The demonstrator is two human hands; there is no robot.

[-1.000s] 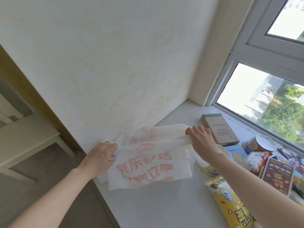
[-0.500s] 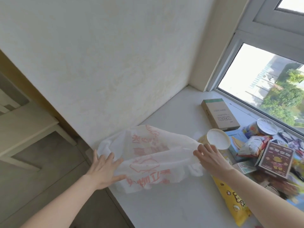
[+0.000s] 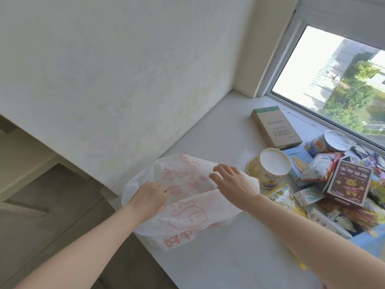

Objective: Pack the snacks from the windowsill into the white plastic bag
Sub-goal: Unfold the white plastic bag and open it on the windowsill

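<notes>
The white plastic bag (image 3: 187, 213) with red print lies at the windowsill's (image 3: 208, 263) left front corner, its mouth spread apart. My left hand (image 3: 150, 197) pinches the bag's near left rim. My right hand (image 3: 231, 182) reaches into the mouth with fingers fairly straight, touching the bag's right side. To the right lies the snack pile: a yellow tub (image 3: 268, 170), a brown box (image 3: 275, 126), a dark red box (image 3: 350, 182), a crinkled chip bag (image 3: 320, 165) and a yellow popcorn bag (image 3: 283, 197).
A white wall (image 3: 125, 80) borders the sill on the left. The window (image 3: 343, 84) runs along the back right. Another foil-lidded tub (image 3: 335, 140) stands by the glass. The floor (image 3: 52, 205) drops away at the sill's left edge.
The bag went from flat to pulled apart at its mouth. My left hand moved right onto its rim and my right hand moved left into the opening. The view shifted toward the snacks.
</notes>
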